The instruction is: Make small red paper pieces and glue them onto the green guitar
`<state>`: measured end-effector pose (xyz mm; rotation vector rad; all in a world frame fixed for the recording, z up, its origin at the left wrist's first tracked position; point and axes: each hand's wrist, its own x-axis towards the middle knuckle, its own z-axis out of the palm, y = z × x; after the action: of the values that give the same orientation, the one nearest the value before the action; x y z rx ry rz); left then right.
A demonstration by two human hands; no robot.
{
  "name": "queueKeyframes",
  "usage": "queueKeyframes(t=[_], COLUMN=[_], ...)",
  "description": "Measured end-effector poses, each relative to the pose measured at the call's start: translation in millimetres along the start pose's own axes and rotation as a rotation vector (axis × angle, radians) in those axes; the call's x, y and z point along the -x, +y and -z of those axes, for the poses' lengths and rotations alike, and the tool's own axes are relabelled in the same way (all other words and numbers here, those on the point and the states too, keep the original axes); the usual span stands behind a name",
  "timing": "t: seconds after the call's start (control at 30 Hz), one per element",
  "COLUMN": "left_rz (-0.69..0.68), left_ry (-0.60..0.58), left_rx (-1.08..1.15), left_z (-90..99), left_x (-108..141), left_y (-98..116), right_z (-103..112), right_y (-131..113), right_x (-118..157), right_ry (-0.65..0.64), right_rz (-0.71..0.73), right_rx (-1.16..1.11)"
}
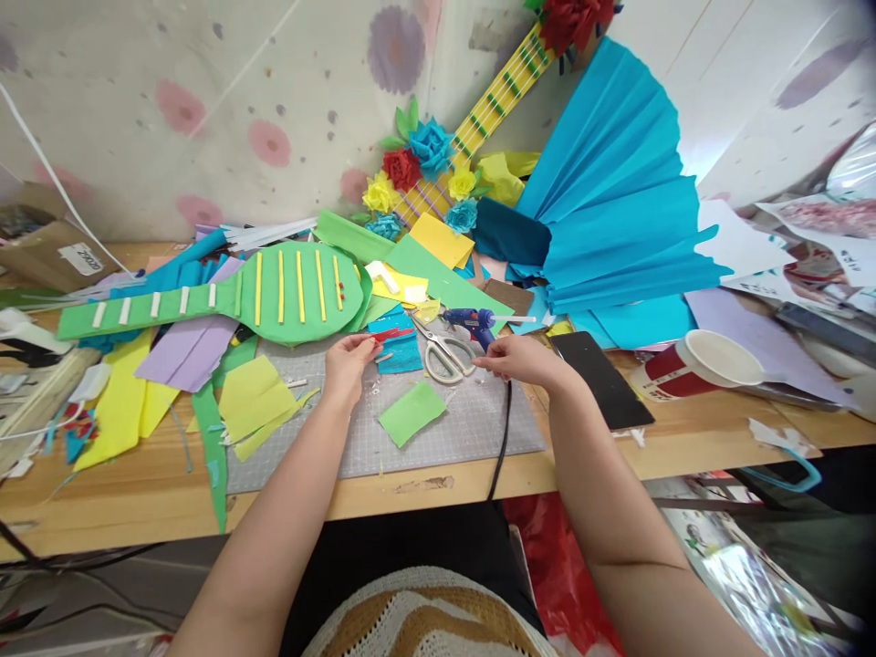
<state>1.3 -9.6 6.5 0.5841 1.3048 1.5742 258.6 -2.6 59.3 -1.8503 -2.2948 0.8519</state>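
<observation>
My left hand is closed in a pinch on a small red paper strip, above a piece of blue crepe paper. To the right, my right hand has its fingers curled together. Its fingertips are at the grey-handled scissors, just below the blue glue gun; whether they grip anything is hidden. Between the hands, a green paper rectangle lies on the grey cutting mat. Behind my left hand rests a green paper-covered instrument shape with yellow and white strips.
A yellow instrument shape with paper flowers leans on the wall beside a blue pleated paper fan. On the right are a black flat slab and a paper cup. The glue gun's cable hangs over the table edge.
</observation>
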Motion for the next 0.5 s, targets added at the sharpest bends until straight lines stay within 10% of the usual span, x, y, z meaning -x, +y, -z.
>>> queueKeyframes(t=[0.27,0.4,0.5], left_rz=[0.003,0.016,0.027], left_ry=[0.022,0.006,-0.035], left_rx=[-0.004,0.033,0.04], left_z=[0.2,1.3,0.5], left_x=[1,1,3], left_y=[1,2,3], right_z=[-20,-6,3], right_y=[-11,7,21], right_x=[-4,1,4], right_ry=[0.249,0.032,0.122], right_rz=[0.226,0.072,-0.056], right_rx=[-0.06,-0.059,0.023])
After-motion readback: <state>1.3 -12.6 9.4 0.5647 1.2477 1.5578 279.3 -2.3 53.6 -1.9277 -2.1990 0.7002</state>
